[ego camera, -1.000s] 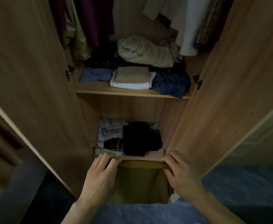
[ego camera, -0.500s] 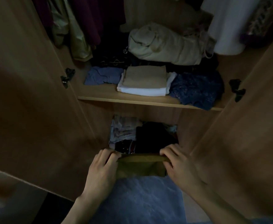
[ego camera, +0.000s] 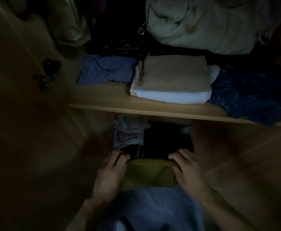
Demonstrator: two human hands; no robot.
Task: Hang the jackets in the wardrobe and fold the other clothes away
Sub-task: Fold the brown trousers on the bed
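Observation:
A folded olive-green garment (ego camera: 150,175) sits at the front edge of the wardrobe's bottom compartment. My left hand (ego camera: 110,174) grips its left side and my right hand (ego camera: 187,170) grips its right side, fingers curled over the top fold. Just behind it lie a black garment (ego camera: 166,140) and a pale patterned stack (ego camera: 129,132). The wooden shelf (ego camera: 116,97) above carries a blue folded top (ego camera: 106,69), a tan piece on white cloth (ego camera: 174,74) and a dark blue lace item (ego camera: 251,94).
A bulky cream jacket (ego camera: 201,25) lies at the back of the shelf, beside a black item with rings (ego camera: 119,45). Open wardrobe doors (ego camera: 19,114) flank both sides, a hinge (ego camera: 48,72) on the left one. Blue carpet (ego camera: 153,210) lies below my arms.
The view has moved closer and lower into the wardrobe. Both hands have carried the olive garment forward to the bottom compartment's front, against the black garment.

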